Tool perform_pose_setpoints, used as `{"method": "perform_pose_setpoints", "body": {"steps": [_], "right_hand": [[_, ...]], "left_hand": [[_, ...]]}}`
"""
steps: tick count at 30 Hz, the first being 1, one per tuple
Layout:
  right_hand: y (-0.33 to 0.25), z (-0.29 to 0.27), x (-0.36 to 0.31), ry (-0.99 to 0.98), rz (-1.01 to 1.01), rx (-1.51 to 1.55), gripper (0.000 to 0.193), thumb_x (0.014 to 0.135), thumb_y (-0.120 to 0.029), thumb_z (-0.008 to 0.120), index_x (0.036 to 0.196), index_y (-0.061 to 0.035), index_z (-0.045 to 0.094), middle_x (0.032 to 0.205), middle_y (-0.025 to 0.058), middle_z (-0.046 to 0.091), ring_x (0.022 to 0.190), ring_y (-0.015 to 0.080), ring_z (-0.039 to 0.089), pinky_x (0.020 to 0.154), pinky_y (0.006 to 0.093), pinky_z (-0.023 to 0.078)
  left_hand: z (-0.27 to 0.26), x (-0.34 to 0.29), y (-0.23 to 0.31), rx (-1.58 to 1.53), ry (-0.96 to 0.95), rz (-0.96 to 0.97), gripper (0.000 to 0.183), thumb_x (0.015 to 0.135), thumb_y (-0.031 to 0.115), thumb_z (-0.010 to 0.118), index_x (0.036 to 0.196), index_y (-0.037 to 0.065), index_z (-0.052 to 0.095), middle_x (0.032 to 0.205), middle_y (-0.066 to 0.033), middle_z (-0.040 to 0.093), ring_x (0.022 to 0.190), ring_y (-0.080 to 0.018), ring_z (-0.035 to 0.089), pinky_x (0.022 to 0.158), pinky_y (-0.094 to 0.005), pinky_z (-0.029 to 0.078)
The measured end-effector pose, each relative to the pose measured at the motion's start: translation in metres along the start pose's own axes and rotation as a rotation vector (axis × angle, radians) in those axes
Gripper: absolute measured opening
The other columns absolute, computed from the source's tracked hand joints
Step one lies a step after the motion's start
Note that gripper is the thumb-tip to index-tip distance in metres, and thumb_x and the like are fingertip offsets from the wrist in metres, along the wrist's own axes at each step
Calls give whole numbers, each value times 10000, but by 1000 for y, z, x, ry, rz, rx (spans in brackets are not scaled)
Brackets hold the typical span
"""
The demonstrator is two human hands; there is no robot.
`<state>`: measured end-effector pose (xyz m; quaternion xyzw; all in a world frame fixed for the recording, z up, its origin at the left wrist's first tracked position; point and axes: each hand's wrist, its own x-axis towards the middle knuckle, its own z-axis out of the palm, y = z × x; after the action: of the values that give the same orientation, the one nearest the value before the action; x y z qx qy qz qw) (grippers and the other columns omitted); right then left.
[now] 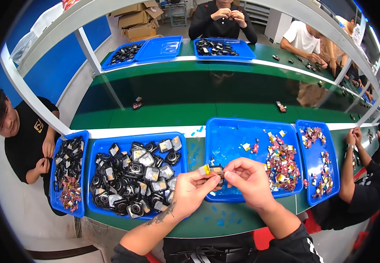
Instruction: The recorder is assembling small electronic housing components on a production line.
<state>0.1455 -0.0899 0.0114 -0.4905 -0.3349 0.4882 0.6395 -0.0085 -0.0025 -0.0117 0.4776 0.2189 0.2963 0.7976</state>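
In front of me, over the left side of a blue tray (226,142), I hold a small dark smartwatch case (216,170). My left hand (191,189) grips it between thumb and fingers, and a small yellow-and-silver part (205,169) sticks up at those fingertips. From the other side, the thumb and forefinger of my right hand (252,180) pinch the case's edge. What lies between the right fingertips is hidden. Beneath the hands, the tray bears a heap of small red, yellow and silver parts (283,164) on its right side, with blue film scraps on its left.
Left of my hands stands a tray heaped with black watch cases (135,168). Narrower mixed-parts trays (85,144) (333,175) flank both. A green conveyor belt (177,109) runs behind a white ledge, carrying a few loose parts. Co-workers sit left, right and opposite; white frame posts (89,52) rise near the belt.
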Motion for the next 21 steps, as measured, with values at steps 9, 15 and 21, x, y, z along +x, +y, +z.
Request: {"method": "perform_pose_setpoints", "body": {"steps": [9, 15, 21], "right_hand": [[-3, -2, 4, 12, -49, -47, 182, 892, 0, 642, 1067, 47, 623, 990, 86, 648, 904, 122, 630, 773, 257, 550], [-5, -6, 0, 5, -38, -79, 182, 885, 3, 650, 1062, 46, 638, 1012, 101, 665, 932, 143, 644, 798, 275, 559], [-1, 0, -1, 37, -117, -337, 189, 864, -7, 675, 1050, 25, 655, 964, 71, 673, 881, 109, 637, 744, 243, 552]], "left_hand": [[-5, 4, 1, 1, -31, -10, 230, 932, 60, 616, 1122, -68, 631, 1105, -119, 654, 936, -154, 655, 834, -306, 569], [0, 3, 2, 44, -54, -12, 186, 927, 53, 620, 1062, -72, 648, 1089, -111, 657, 933, -148, 653, 831, -292, 567], [-4, -2, -3, 460, -30, 173, 244, 901, -9, 629, 1135, -77, 640, 1053, -89, 629, 941, -172, 669, 806, -238, 548]]}}
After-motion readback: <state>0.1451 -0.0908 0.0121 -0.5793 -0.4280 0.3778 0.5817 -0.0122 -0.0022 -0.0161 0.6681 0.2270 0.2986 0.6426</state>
